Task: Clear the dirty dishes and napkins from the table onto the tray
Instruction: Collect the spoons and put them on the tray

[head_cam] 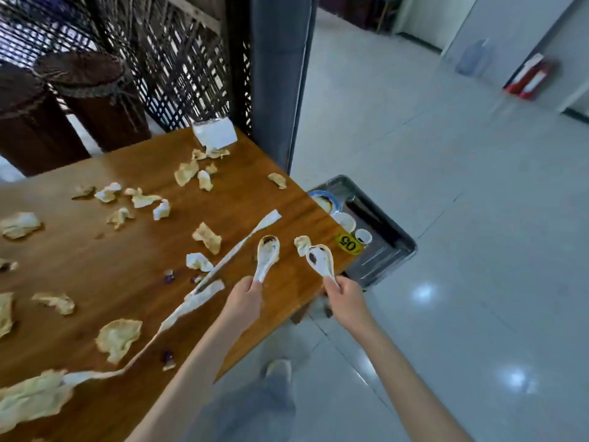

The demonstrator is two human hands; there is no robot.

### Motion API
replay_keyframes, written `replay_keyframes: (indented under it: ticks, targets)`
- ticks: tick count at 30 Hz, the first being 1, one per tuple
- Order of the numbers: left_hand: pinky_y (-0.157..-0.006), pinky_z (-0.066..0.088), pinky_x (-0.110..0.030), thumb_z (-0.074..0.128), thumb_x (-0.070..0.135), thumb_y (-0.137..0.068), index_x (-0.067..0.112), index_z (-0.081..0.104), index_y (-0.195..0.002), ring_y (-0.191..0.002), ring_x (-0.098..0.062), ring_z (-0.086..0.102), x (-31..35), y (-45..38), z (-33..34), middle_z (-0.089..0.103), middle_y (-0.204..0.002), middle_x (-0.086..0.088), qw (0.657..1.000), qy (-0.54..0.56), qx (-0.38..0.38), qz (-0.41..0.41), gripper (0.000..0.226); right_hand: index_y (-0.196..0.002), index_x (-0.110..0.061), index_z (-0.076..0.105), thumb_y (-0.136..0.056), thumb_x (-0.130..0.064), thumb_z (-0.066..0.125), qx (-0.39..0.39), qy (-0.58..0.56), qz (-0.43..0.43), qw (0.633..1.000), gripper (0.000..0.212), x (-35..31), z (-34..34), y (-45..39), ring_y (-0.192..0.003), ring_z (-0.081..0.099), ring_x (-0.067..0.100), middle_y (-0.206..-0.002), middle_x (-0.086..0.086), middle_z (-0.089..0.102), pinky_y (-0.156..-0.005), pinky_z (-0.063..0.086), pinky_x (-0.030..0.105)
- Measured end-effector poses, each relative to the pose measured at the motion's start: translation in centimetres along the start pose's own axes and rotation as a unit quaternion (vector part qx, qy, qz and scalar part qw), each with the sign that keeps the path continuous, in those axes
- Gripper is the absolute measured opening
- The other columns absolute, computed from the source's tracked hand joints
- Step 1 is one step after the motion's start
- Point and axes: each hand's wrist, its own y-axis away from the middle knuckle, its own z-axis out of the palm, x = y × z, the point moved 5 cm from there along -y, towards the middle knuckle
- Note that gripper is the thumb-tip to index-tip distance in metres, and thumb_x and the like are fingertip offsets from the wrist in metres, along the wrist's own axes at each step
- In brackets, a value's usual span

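Your left hand [243, 296] is gripping the handle of a white spoon [267, 256], fingers curled round it, and the bowl is pointing away from you with a dark smear at its tip; your right hand [345, 299] is pinching the handle of a second white spoon [320, 260] in the same way, its bowl also soiled with something dark; both spoons are being held above the near corner of the wooden table [95, 266]. Just beyond your right hand, past the table's edge, the metal tray [387, 250] is sitting lower down, and the table corner is cutting off its near side; inside it a blue-rimmed plate [325, 199], a small white dish [345, 221] and a little cup [363, 236] are lying, each partly hidden or blurred. A yellow sticker [349, 245] reading 05 is sitting on the table corner between your right hand and the tray. To the left of your left hand, crumpled napkins [207, 239] are lying scattered across the table, with long paper strips [204, 296] trailing towards you; some small dark bits [168, 357] near them are too blurred to name. Far beyond your left hand a white napkin box [215, 134] is standing at the table's far edge.
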Motion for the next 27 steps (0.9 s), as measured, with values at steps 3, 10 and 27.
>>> replay_keyframes:
  ticks: [3,10,27]
  targets:
    - [-0.044,0.027,-0.023,0.032,0.026,-0.102,0.015,0.049,-0.088,-0.052,-0.012,0.036,4.3,-3.5,3.7,0.042,-0.067,-0.002,1.0,0.01,0.0,-0.003,0.025,-0.081,-0.014,0.059,-0.096,-0.035,0.042,0.007,0.018,0.013,1.0,0.031,0.1,-3.7,-5.3,-0.061,0.048,0.013,-0.064,-0.002,0.051,-0.057,0.037,0.028]
    - [-0.052,0.039,-0.03,0.036,0.024,-0.102,0.013,0.052,-0.089,-0.054,-0.012,0.037,12.3,-10.4,10.8,0.045,-0.071,-0.004,1.0,-0.014,0.007,-0.015,0.024,-0.076,-0.004,0.057,-0.093,-0.034,0.044,0.029,0.005,0.022,0.999,0.037,-0.1,-11.7,-15.4,-0.055,0.043,0.015,-0.061,0.002,0.048,-0.054,0.033,0.029]
    - [-0.045,0.029,-0.028,0.033,0.015,-0.099,0.012,0.045,-0.076,-0.049,-0.021,0.036,20.0,-23.3,33.4,0.043,-0.065,-0.009,0.985,0.102,0.13,-0.042,0.027,-0.085,-0.004,0.06,-0.094,-0.034,0.047,-0.131,0.063,-0.009,0.989,0.034,7.3,-26.7,-39.6,-0.052,0.044,0.013,-0.061,-0.001,0.053,-0.051,0.034,0.026]
